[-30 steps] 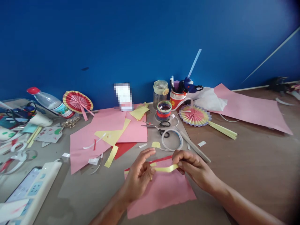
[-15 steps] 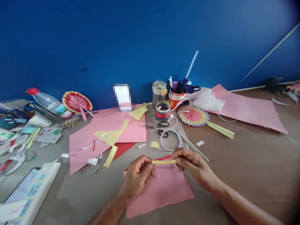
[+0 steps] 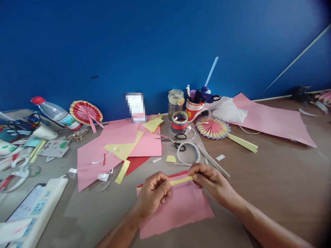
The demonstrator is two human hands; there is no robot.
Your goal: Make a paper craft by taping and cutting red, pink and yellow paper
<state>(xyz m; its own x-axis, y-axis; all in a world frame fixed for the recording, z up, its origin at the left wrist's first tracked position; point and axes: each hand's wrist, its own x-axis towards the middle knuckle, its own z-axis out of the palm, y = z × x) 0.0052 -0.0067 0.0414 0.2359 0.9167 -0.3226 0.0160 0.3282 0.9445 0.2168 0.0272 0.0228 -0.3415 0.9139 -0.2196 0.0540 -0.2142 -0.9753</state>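
Note:
A narrow yellow paper strip [image 3: 181,180] stretches between my two hands over a pink paper sheet [image 3: 178,210]. My left hand [image 3: 154,193] pinches the strip's left end, fingers curled. The other end is between the thumb and fingers of my right hand [image 3: 210,181]. Along the top edge of the pink sheet runs a red band [image 3: 178,174], partly hidden by my hands. Just beyond lie black-handled scissors [image 3: 178,137], a roll of clear tape [image 3: 188,154] and a small yellow scrap [image 3: 170,158].
Pink sheets [image 3: 119,132] and yellow offcuts [image 3: 122,172] lie ahead to the left. A pleated paper fan [image 3: 213,126] rests at the right, another fan [image 3: 86,113] at the back left. A red cup [image 3: 193,109] with tools, a jar [image 3: 176,103] and a power strip [image 3: 43,210] stand around.
The yellow strip has tilted and dropped slightly between my hands, and my right hand has shifted a little left. Both hands keep their pinch.

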